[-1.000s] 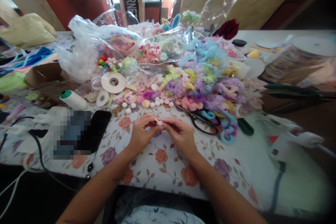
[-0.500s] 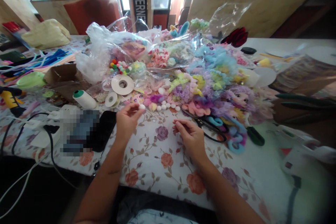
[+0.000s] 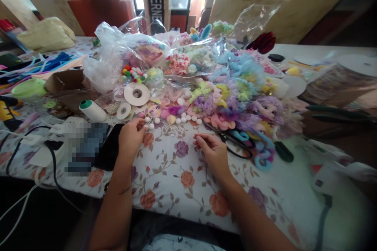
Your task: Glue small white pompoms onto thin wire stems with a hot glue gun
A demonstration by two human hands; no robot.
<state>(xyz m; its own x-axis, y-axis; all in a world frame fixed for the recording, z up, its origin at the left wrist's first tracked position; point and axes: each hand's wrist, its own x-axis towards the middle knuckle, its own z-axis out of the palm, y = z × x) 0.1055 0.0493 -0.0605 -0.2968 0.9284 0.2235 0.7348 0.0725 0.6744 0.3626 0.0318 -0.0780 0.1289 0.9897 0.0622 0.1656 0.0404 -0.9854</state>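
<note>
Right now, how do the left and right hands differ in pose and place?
The left hand is beside the white balls; the right hand is nearest the black scissors. The left hand is farther forward than the right hand. Both are bare, with fingers bent.

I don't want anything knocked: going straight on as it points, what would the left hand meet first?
The left hand would probably meet the white balls just ahead; whether it touches them is unclear.

Right hand (image 3: 213, 152) — palm hidden; glue gun (image 3: 321, 174) — blurred.
</note>
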